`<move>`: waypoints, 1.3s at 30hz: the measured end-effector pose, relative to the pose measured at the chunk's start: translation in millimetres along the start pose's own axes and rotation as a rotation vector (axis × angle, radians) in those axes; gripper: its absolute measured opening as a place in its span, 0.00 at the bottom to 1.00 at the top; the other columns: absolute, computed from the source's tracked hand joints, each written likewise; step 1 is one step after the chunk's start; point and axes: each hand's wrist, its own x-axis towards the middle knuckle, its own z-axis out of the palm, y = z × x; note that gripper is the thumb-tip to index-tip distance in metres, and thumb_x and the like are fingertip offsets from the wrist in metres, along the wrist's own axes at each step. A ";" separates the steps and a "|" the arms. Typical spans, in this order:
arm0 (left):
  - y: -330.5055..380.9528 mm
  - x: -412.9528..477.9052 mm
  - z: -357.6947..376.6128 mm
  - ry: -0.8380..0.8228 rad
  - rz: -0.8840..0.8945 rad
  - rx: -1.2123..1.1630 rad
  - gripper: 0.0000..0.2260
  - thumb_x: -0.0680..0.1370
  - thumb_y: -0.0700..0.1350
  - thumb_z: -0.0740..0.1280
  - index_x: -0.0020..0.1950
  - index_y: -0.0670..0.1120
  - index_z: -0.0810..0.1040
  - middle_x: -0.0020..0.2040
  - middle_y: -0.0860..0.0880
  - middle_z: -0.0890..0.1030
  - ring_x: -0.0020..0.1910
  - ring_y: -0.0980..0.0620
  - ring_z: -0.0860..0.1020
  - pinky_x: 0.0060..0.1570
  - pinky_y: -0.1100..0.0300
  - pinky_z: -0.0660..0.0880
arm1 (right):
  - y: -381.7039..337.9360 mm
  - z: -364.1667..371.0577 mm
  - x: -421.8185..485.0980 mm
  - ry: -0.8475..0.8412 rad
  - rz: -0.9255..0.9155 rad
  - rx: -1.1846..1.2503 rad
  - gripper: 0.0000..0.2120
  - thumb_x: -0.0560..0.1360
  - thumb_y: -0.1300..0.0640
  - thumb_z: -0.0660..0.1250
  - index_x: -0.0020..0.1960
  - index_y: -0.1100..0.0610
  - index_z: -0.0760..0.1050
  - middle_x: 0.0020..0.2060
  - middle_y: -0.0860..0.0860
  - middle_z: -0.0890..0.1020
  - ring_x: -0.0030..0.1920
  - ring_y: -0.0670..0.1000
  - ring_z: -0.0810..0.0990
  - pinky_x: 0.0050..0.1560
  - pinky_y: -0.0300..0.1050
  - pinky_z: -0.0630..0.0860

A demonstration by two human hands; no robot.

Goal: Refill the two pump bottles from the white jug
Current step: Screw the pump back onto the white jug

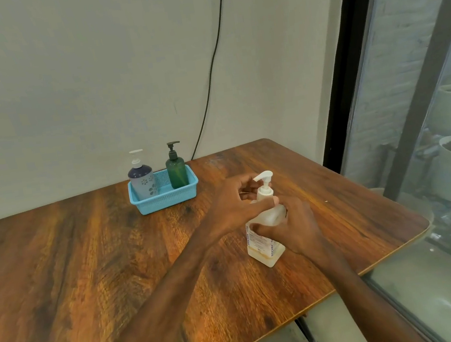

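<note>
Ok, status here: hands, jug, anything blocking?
Both on white jug: left hand at pump neck, right hand round body. Jug stands on table, pump on. In basket: blue bottle, green bottle, capped. Nothing blocking.

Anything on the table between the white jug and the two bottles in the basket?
Nothing visible: only tabletop lies between the white jug and the blue basket holding the floral bottle and green bottle.

Soft, even daylight from the window point(413, 115) at right; faint sheen on table point(86, 262); left hand point(232, 207) motion-blurred; edges bend.
</note>
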 end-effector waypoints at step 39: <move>0.7 -16.1 21.3 0.219 -0.004 0.063 0.20 0.71 0.53 0.81 0.59 0.51 0.81 0.51 0.58 0.83 0.48 0.61 0.81 0.46 0.70 0.77 | 5.4 6.3 0.9 0.029 -0.030 0.033 0.19 0.63 0.44 0.80 0.51 0.48 0.81 0.39 0.42 0.85 0.37 0.40 0.83 0.33 0.41 0.78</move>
